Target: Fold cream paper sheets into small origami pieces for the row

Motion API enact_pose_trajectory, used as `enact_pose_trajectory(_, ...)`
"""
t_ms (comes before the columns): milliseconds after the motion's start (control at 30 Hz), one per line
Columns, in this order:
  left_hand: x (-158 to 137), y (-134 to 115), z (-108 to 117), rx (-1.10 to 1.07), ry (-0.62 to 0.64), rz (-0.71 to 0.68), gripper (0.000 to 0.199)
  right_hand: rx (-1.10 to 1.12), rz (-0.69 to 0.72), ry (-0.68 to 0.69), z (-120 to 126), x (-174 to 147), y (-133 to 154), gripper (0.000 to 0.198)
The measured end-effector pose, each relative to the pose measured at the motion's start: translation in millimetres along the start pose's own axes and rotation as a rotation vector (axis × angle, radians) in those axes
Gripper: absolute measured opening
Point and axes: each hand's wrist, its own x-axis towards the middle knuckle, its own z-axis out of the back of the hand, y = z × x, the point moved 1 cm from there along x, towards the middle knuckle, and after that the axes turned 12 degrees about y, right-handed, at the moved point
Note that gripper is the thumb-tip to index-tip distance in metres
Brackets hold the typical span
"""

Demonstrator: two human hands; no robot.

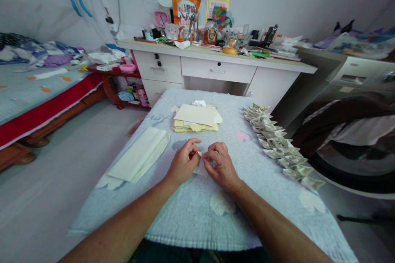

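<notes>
Between my two hands, at the middle of the cloth-covered table (185,218), is a small pale piece of paper (201,167). My left hand (184,160) pinches its upper left part between thumb and fingers. From the other side, my right hand (222,166) pinches the paper's edge, its fingers curled. The fingertips of both hands nearly meet, and they cover part of the folds. Just beyond them lies a stack of cream and yellow paper sheets (197,115). To the left rests a pile of long pale green paper (138,154). Rows of folded paper boats (279,144) line the table's right side.
A white desk (219,70) crowded with jars, a pink clock (161,19) and an orange snack bag (185,10) stands behind the table. On the right is a front-loading washing machine (354,78) with clothes in its doorway. A bed (46,86) is on the left.
</notes>
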Motion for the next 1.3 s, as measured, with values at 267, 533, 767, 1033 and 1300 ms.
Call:
enact_pose_trajectory(267,-1.5,-5.8,-0.4,-0.022,0.03,-0.039,0.034,0.225,-0.089,-0.046,10.9,0.6,-0.1,0.008)
enact_pose_trajectory(533,-2.4,-6.7,1.5,-0.091,0.049,-0.029,0.038,0.699,-0.276,0.117,2.5,1.7,-11.1,0.02)
enact_pose_trajectory(767,-5.1,-10.6,2.5,-0.171,0.058,-0.027,0.036,0.885,-0.293,0.177,-3.2,1.3,-9.1,0.031)
enact_pose_trajectory(1033,-1.6,-6.5,-1.0,-0.278,0.121,-0.007,0.048,0.966,-0.327,0.147,-2.8,0.0,-13.7,0.034)
enact_pose_trajectory(1300,-2.7,-2.8,-1.6,-0.337,0.3,0.025,0.04,0.955,-0.355,0.01,1.1,-0.1,-16.5,0.032)
